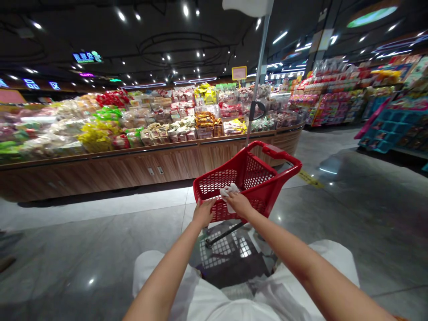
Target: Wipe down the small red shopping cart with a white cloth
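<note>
Right in front of me, the right hand [238, 203] curls round a crumpled white cloth [228, 190] on the near side of a red plastic shopping cart [271, 196]; the left hand [203, 214], loosely open, touches that side farther left; cloth obscures some right fingertips.

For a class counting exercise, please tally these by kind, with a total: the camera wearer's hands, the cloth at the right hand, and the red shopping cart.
Hands (left hand, right hand): 2
White cloth: 1
Red shopping cart: 1
Total: 4
</note>
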